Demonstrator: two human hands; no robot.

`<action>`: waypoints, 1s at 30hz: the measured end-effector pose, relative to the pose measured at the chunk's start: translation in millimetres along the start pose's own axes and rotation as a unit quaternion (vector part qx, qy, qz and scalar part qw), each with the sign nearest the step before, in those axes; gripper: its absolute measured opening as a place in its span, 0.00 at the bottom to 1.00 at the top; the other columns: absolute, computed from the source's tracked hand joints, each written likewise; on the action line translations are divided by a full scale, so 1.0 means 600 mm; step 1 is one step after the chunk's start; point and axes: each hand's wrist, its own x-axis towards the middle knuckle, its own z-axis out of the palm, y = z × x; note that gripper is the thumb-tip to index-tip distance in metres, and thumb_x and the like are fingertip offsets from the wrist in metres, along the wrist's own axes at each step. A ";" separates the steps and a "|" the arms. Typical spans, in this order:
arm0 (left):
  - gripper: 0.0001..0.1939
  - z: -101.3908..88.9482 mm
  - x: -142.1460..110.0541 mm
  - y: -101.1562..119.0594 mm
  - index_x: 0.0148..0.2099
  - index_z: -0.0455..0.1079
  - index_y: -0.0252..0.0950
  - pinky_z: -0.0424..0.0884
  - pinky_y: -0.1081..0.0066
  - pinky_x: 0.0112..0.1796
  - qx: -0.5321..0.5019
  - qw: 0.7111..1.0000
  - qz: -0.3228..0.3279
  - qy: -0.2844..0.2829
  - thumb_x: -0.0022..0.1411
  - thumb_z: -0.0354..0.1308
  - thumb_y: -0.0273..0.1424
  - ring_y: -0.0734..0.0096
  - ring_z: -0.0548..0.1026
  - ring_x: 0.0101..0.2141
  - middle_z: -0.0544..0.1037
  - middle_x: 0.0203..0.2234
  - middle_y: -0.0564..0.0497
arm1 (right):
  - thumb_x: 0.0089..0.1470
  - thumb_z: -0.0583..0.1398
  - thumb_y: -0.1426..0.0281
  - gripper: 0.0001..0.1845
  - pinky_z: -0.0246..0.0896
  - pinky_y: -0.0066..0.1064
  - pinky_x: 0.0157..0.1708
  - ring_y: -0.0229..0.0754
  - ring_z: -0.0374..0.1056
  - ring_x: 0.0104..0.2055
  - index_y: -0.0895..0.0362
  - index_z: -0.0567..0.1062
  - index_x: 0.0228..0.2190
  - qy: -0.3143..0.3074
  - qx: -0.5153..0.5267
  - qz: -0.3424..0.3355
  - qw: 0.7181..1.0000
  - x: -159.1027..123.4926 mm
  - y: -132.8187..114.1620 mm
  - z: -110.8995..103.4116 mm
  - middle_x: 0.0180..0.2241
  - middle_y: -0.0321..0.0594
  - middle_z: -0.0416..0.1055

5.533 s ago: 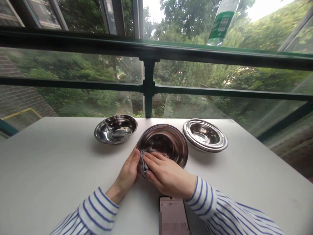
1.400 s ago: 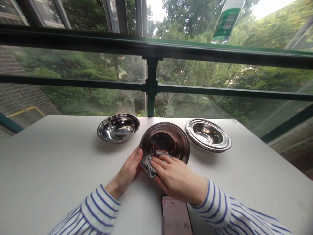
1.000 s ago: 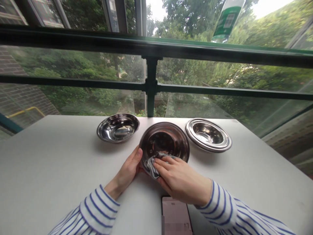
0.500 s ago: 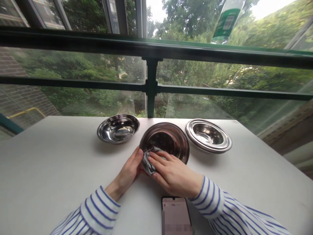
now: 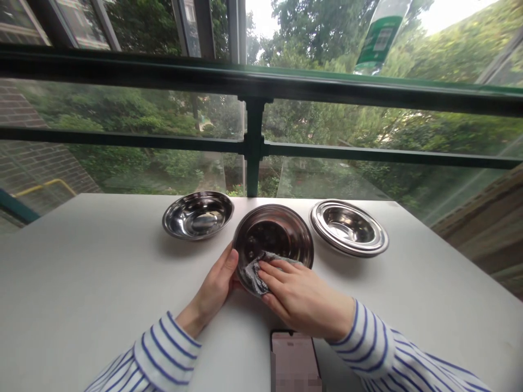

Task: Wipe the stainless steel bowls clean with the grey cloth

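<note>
A steel bowl (image 5: 278, 235) stands tilted toward me at the middle of the white table (image 5: 81, 283). My left hand (image 5: 214, 291) steadies its near left rim, thumb on the edge. My right hand (image 5: 300, 296) presses a grey cloth (image 5: 254, 274) against the bowl's inner near wall, fingers flat on the cloth. Both arms wear blue-striped white sleeves.
Another steel bowl (image 5: 198, 215) sits at the back left, and a stack of rimmed steel bowls (image 5: 348, 227) at the back right. A pink phone (image 5: 295, 362) lies at the near edge. A green railing (image 5: 253, 81) with glass bounds the table's far side.
My right hand has rubbed the cloth back and forth along the bowl's near inner wall, now slightly further right. My left hand stays on the rim.
</note>
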 end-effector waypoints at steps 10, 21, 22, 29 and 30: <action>0.28 -0.003 0.003 -0.005 0.62 0.53 0.41 0.72 0.61 0.36 0.008 1.000 -0.004 -0.016 0.61 0.48 0.42 0.55 0.73 0.42 0.73 0.49 0.44 | 0.61 0.46 0.64 0.24 0.53 0.44 0.55 0.50 0.54 0.57 0.61 0.62 0.55 0.001 0.004 -0.006 1.000 -0.001 0.005 -0.001 0.56 0.45 0.60; 0.28 -0.004 0.001 -0.005 0.61 0.55 0.41 0.71 0.64 0.38 0.007 1.000 -0.010 -0.015 0.61 0.49 0.42 0.59 0.73 0.43 0.74 0.47 0.46 | 0.62 0.45 0.65 0.27 0.50 0.42 0.58 0.48 0.50 0.60 0.65 0.54 0.58 0.023 0.070 -0.039 0.997 0.020 -0.003 0.004 0.59 0.51 0.54; 0.28 -0.004 0.001 -0.005 0.62 0.54 0.41 0.71 0.64 0.37 0.005 1.000 -0.012 -0.012 0.61 0.49 0.42 0.59 0.74 0.42 0.74 0.47 0.46 | 0.61 0.46 0.65 0.27 0.51 0.41 0.57 0.47 0.51 0.59 0.65 0.55 0.58 0.007 0.071 -0.047 0.996 0.013 -0.002 -0.001 0.58 0.51 0.56; 0.27 -0.003 0.003 -0.005 0.60 0.58 0.39 0.71 0.63 0.38 0.013 1.000 0.000 0.006 0.60 0.50 0.42 0.58 0.74 0.42 0.75 0.46 0.45 | 0.61 0.47 0.65 0.27 0.53 0.41 0.56 0.49 0.53 0.59 0.67 0.56 0.57 -0.001 0.057 -0.050 0.997 0.005 -0.003 -0.003 0.57 0.53 0.58; 0.27 -0.003 0.003 -0.005 0.60 0.58 0.40 0.70 0.63 0.39 0.012 1.000 0.006 0.008 0.61 0.50 0.42 0.58 0.73 0.42 0.75 0.47 0.46 | 0.60 0.47 0.65 0.27 0.53 0.42 0.56 0.49 0.51 0.59 0.68 0.55 0.57 0.010 0.057 -0.056 0.997 0.007 -0.005 0.001 0.58 0.54 0.56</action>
